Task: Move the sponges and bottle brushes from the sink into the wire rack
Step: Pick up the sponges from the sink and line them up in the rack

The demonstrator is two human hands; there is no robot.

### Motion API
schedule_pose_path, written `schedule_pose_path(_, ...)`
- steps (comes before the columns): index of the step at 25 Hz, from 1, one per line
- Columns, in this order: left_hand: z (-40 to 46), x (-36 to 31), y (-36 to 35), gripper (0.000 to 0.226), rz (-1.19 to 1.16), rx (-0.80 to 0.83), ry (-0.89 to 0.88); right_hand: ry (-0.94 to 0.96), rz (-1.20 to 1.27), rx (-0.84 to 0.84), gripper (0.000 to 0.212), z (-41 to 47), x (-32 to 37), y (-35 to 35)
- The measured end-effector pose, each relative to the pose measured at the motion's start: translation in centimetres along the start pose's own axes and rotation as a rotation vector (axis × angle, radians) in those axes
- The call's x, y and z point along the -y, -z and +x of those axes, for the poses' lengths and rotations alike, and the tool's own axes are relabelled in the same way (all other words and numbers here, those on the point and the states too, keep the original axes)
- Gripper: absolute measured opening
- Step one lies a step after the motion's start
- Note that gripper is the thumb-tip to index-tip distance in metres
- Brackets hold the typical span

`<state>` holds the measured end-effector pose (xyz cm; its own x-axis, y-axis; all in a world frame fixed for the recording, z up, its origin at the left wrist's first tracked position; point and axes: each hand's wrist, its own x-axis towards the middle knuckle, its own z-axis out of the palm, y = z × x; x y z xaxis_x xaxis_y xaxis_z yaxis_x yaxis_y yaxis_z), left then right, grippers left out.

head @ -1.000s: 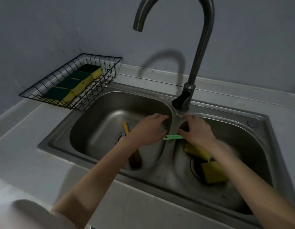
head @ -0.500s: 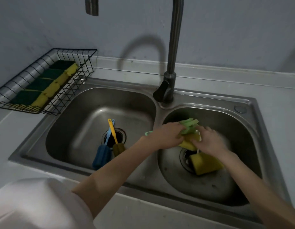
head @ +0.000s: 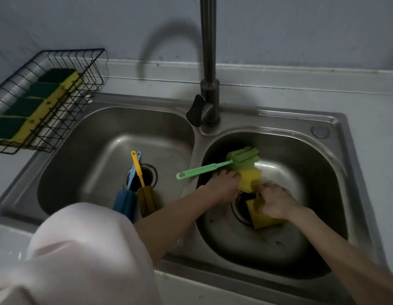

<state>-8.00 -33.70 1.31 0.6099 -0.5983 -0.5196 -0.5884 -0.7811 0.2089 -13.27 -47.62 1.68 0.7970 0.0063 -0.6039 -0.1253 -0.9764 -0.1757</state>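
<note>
We judge the job roughly half done: four yellow sponges with dark green scouring tops point(head: 35, 104) already lie in a row inside the black wire rack point(head: 90, 69), which sits on the pale countertop point(head: 373, 102) just left of the stainless steel double sink point(head: 336, 124). What is left, as far as we can see, is everything in the two basins. In the left basin a blue sponge-headed bottle brush point(head: 125, 201) and a yellow-handled bottle brush with a brownish sponge head point(head: 145, 194) lie side by side over the drain, untouched. In the right basin a green plastic bottle brush point(head: 213, 167) rests with its handle across the divider and its foam head against the far wall, and two plain yellow sponges are in our hands' reach. Our left hand point(head: 224, 186) is curled onto the upper yellow sponge point(head: 249, 179), though we cannot tell whether it has a firm hold; our right hand point(head: 277, 201) presses, fingers bent, on the lower yellow sponge point(head: 263, 219) beside the drain. So two sponges and three brushes remain to carry over. The steel looks wet and dull, the tall dark faucet point(head: 207, 62) rises between the basins, and the grey-blue wall point(head: 301, 29) behind is scuffed under dim light. A pale pink sleeve point(head: 85, 249) fills the lower left.
</note>
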Motion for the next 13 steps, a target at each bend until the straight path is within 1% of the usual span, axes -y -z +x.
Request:
schedule_pose_path(3, 0.8, -0.1, -0.8, 0.065, -0.001, 0.035, 0.029, 0.001, 0.001, 0.001, 0.055, 0.4, -0.6, -0.2)
schedule_pose_path(5, 1.1, -0.3, -1.1, 0.07, 0.004, 0.022, 0.041, -0.023, 0.005, 0.01, 0.054, 0.5, -0.7, -0.4)
schedule_pose_path(9, 1.5, -0.3, -0.9, 0.074, -0.033, -0.047, 0.073, -0.044, -0.014, 0.084, 0.058, 0.7, -0.8, -0.4)
schedule_pose_path(13, 1.6, -0.4, -1.5, 0.074, -0.002, -0.016, 0.084, -0.056, 0.005, 0.147, 0.068, 0.7, -1.1, -0.4)
